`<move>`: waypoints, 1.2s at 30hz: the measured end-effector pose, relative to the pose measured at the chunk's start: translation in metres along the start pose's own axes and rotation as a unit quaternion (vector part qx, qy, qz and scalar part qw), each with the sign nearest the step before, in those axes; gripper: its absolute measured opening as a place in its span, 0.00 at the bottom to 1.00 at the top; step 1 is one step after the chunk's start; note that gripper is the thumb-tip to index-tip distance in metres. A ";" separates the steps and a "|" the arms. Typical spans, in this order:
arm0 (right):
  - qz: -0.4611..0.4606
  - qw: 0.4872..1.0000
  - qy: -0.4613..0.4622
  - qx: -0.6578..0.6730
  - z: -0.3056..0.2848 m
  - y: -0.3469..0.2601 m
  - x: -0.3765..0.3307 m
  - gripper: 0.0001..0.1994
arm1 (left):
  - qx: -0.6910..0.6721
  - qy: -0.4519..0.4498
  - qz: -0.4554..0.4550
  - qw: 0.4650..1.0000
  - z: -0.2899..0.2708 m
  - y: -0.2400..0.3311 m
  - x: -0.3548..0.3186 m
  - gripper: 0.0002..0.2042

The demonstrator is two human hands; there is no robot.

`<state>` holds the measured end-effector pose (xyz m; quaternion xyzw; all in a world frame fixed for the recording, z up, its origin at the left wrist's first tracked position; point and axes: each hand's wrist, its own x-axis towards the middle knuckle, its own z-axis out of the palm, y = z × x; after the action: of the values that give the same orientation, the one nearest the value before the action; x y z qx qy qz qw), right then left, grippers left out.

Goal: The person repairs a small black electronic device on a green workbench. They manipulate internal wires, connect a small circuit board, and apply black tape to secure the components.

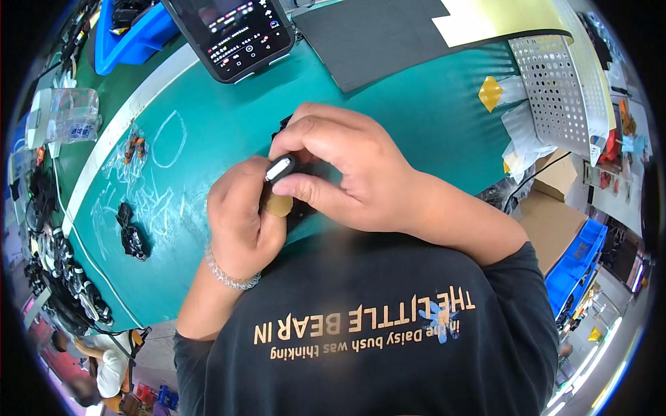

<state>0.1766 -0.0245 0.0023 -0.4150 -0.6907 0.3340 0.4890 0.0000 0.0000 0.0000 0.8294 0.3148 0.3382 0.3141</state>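
Observation:
Above the green tabletop, close to my chest, my two hands meet. Between the thumb and fingers of my right hand (pixel 354 166) is a small black oval piece with a white strip (pixel 279 168) on its face. My left hand (pixel 243 215) is closed right beside it, fingertips touching or nearly touching the piece; what lies inside its grip is hidden. A tan-yellow cover (pixel 279 205), apparently a finger cot, shows at the left thumb. Bits of something black peek out behind and below the fingers, too covered to name. A clear coiled band circles my left wrist.
A phone (pixel 236 41) stands at the back beside a dark grey sheet (pixel 368 41). Small black parts (pixel 132 232) and a clear bag with orange-brown pieces (pixel 135 147) lie left. A perforated metal rack (pixel 551 76) and cardboard box (pixel 555 222) are right. Someone sits lower left.

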 end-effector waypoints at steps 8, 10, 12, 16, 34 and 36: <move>0.086 0.990 -0.040 0.105 -0.007 -0.002 -0.001 0.10 | -0.031 -0.018 0.014 0.999 0.003 0.000 0.004 0.06; 0.063 0.993 -0.036 0.096 -0.006 -0.001 -0.001 0.10 | -0.039 -0.016 0.019 0.999 0.001 -0.001 0.005 0.07; 0.048 0.994 -0.033 0.092 -0.006 -0.001 -0.001 0.11 | -0.049 -0.010 0.028 0.998 0.001 -0.002 0.006 0.07; 0.063 0.993 -0.023 0.101 -0.006 -0.007 -0.001 0.11 | -0.079 -0.003 0.053 0.995 0.001 -0.002 0.009 0.08; 0.101 0.981 -0.122 0.113 -0.031 -0.033 0.001 0.11 | -0.034 -0.005 0.165 0.986 0.002 -0.009 0.006 0.12; 0.079 0.987 -0.120 0.077 -0.031 -0.035 0.000 0.11 | -0.037 -0.009 0.149 0.988 0.002 -0.008 0.005 0.11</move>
<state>0.1976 -0.0377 0.0425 -0.3865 -0.6813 0.4714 0.4053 0.0022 0.0082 -0.0056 0.8581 0.1723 0.3846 0.2933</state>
